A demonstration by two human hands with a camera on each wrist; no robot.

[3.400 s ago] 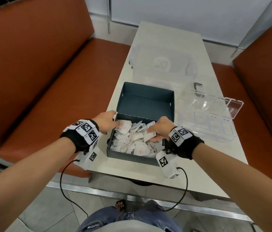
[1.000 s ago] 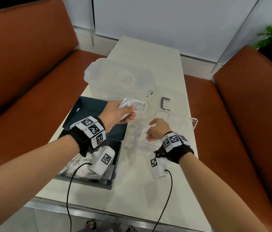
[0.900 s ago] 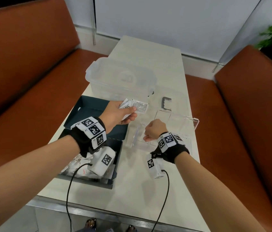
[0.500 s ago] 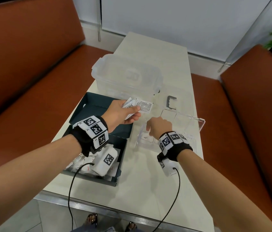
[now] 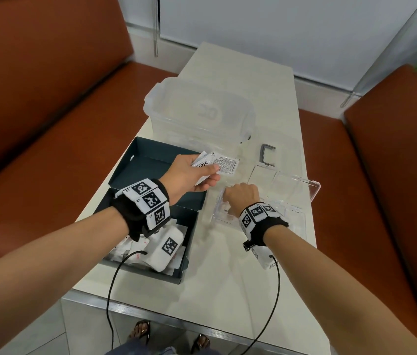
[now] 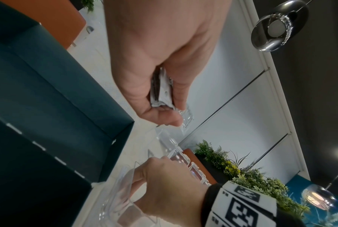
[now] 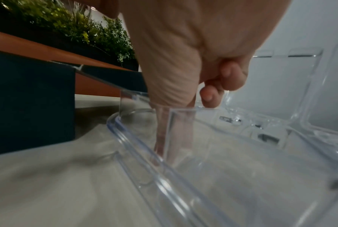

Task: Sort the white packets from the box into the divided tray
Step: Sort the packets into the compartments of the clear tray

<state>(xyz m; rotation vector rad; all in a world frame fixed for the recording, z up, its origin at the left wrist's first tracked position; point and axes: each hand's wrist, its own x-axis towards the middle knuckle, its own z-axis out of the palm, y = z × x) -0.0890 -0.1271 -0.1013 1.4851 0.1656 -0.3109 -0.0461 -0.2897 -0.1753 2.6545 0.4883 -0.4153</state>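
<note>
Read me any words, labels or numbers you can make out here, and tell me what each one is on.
"Stev", cut off by the fingers: on a white packet held in the left hand.
"OC", embossed, maybe mirrored: on the clear tub.
Fine print panel on the front packet: too small to read.
Small codes beside the wristband markers: too small to be sure of.
Red marks on packets in the box: unreadable.

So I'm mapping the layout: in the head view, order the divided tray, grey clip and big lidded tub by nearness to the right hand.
1. divided tray, under the right hand
2. grey clip, just beyond
3. big lidded tub, farthest, back left
</note>
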